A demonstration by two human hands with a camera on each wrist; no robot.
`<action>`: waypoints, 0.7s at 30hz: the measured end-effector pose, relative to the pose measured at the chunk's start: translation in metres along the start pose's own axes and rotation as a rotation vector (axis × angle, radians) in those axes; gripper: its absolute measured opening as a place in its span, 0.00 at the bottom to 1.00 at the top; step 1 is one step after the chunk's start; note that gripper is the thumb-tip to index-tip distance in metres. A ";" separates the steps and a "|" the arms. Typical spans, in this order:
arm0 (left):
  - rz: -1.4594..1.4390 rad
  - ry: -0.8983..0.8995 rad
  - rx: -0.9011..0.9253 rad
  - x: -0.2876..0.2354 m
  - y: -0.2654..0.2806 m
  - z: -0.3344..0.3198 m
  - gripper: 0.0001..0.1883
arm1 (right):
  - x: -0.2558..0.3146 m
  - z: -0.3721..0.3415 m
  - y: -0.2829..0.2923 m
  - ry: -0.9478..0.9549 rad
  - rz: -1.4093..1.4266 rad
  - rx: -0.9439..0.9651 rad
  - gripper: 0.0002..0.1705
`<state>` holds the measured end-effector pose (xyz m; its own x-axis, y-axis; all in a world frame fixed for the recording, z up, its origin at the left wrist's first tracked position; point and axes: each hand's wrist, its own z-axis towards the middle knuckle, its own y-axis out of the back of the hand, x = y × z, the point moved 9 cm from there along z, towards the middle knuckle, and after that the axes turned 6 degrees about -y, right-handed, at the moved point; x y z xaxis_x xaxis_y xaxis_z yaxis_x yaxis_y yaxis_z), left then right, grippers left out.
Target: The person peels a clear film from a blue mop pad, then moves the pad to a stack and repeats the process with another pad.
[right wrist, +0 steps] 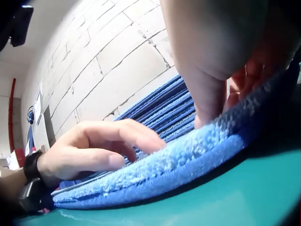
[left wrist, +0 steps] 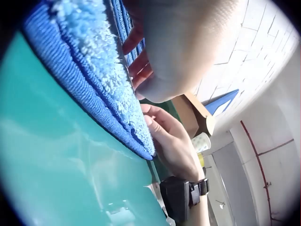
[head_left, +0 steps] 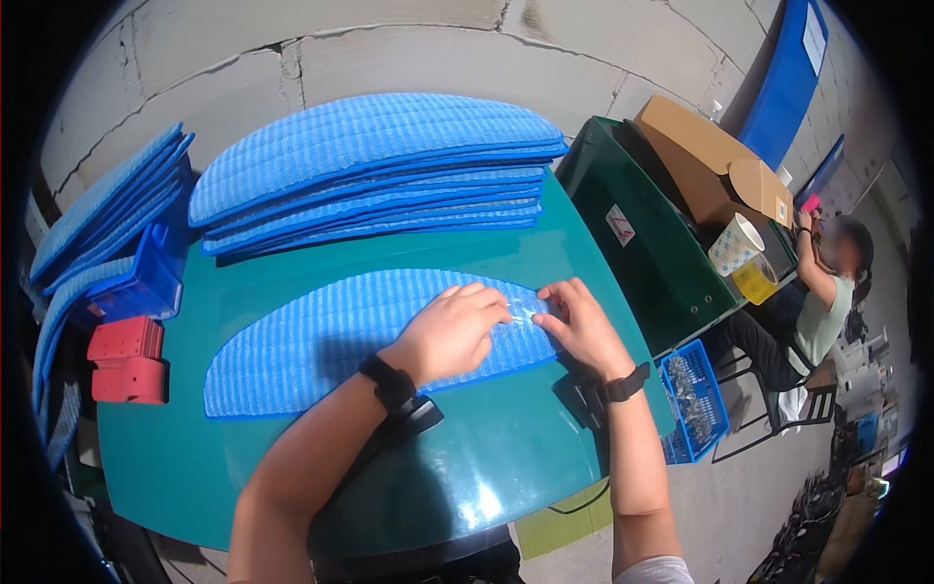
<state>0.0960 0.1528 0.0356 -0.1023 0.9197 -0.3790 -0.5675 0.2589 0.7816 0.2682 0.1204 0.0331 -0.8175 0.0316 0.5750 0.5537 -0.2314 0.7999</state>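
A blue half-moon pad (head_left: 292, 346) with ribbed, fluffy fabric and darker blue edging lies flat on the green table (head_left: 467, 467). A small shiny clear plastic piece (head_left: 522, 315) lies on its right part, between the two hands. My left hand (head_left: 452, 331) rests over the pad with fingertips beside the plastic; in the right wrist view, its thumb and forefinger stand apart. My right hand (head_left: 589, 331) touches the pad's right end, thumb pointing down at the plastic and forefinger apart from it. Its other fingers are partly hidden in the right wrist view.
Several matching pads (head_left: 379, 165) are stacked at the back, more (head_left: 112, 209) at the left by a blue bin (head_left: 146, 277). Red blocks (head_left: 128, 360) sit at the left edge. A green box (head_left: 642, 234), paper cup (head_left: 736, 243), blue basket (head_left: 696, 399) and seated person (head_left: 817, 302) are right.
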 end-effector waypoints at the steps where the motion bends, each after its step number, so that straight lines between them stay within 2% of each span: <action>1: 0.001 -0.002 0.002 0.001 0.001 0.001 0.14 | -0.008 0.002 -0.001 -0.023 0.044 0.038 0.19; 3: -0.012 0.152 0.015 0.016 0.001 0.000 0.11 | -0.015 0.002 -0.001 -0.053 0.114 0.076 0.18; 6: 0.060 0.223 0.010 0.023 0.007 -0.003 0.11 | -0.016 0.003 0.000 -0.059 0.100 0.079 0.18; 10: 0.073 0.238 -0.029 0.027 0.009 -0.007 0.13 | -0.015 0.003 0.000 -0.051 0.075 0.061 0.18; 13: 0.080 0.235 -0.032 0.029 0.009 -0.009 0.18 | -0.016 0.006 0.000 -0.056 0.037 0.001 0.17; 15: -0.001 0.246 0.005 0.031 0.008 -0.011 0.24 | -0.018 0.007 -0.001 -0.108 0.059 -0.055 0.16; 19: -0.001 0.269 0.046 0.028 0.011 -0.011 0.28 | -0.019 0.006 0.003 -0.179 0.121 -0.084 0.17; 21: 0.074 0.251 0.153 0.019 0.015 -0.011 0.30 | -0.026 0.008 0.001 -0.169 0.145 -0.069 0.16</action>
<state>0.0769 0.1709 0.0347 -0.3484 0.8409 -0.4140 -0.4230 0.2531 0.8701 0.2916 0.1266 0.0203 -0.6887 0.1541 0.7085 0.6467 -0.3113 0.6964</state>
